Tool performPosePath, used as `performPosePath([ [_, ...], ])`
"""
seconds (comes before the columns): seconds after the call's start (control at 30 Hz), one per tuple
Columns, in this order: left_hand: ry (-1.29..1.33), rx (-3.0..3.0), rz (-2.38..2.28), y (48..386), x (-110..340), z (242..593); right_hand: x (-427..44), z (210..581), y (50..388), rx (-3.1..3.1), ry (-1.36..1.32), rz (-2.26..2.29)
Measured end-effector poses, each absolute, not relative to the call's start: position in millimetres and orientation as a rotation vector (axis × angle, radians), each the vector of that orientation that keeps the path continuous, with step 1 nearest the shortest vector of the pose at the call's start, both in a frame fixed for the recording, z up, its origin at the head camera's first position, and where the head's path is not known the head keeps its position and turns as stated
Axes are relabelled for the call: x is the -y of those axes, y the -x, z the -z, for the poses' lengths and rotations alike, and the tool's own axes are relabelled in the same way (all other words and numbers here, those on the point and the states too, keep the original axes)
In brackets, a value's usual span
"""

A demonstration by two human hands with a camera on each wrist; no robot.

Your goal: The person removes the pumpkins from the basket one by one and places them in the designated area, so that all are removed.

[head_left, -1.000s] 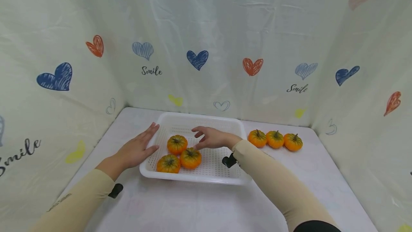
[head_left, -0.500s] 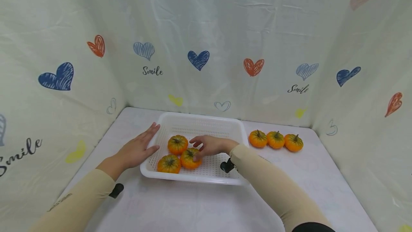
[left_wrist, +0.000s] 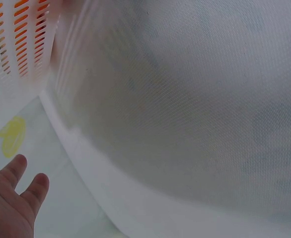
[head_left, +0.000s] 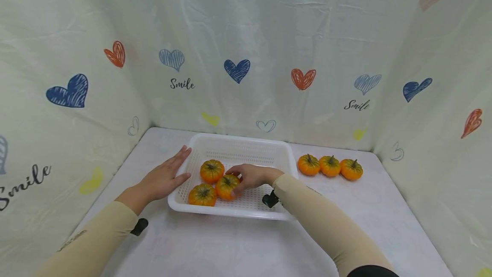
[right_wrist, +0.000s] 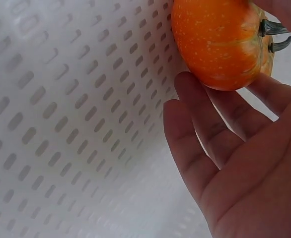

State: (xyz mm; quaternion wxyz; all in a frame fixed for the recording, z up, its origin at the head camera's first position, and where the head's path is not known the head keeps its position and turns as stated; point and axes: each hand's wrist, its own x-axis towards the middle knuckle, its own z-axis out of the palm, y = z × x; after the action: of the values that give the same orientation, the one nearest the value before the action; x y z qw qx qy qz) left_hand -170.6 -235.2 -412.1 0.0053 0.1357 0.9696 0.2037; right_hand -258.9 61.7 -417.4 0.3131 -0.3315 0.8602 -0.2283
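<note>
A white perforated plastic basket [head_left: 234,211] stands on the table with three small orange pumpkins inside. My right hand [head_left: 255,175] holds the rightmost pumpkin [head_left: 225,188], thumb on its near side and fingers around its far side. In the right wrist view, fingers [right_wrist: 197,116] touch that pumpkin [right_wrist: 215,44], which sits low by the perforated basket surface. Against it lie the back pumpkin [head_left: 212,171] and the front-left pumpkin [head_left: 202,195]. With straight, spread fingers, my left hand [head_left: 161,181] rests at the basket's left rim; the left wrist view catches only part of it.
To the right of the basket, outside it, a pumpkin [head_left: 308,165], another pumpkin [head_left: 329,166] and a third pumpkin [head_left: 351,169] sit in a row. White cloth covers the table [head_left: 238,247]. A heart-printed curtain [head_left: 269,33] surrounds the back and sides.
My right hand has come down and slightly left from above the basket onto the rightmost pumpkin, and its thumb and fingers have closed around it. My left hand stays at the rim.
</note>
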Motion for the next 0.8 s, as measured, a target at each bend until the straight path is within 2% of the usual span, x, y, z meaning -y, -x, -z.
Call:
performPosePath([
  [0.8, -0.435, -3.043, -0.619, 172.0, 235.8, 413.1, -63.5, 419.7, 257.1, -2.268, 0.835, 0.646],
])
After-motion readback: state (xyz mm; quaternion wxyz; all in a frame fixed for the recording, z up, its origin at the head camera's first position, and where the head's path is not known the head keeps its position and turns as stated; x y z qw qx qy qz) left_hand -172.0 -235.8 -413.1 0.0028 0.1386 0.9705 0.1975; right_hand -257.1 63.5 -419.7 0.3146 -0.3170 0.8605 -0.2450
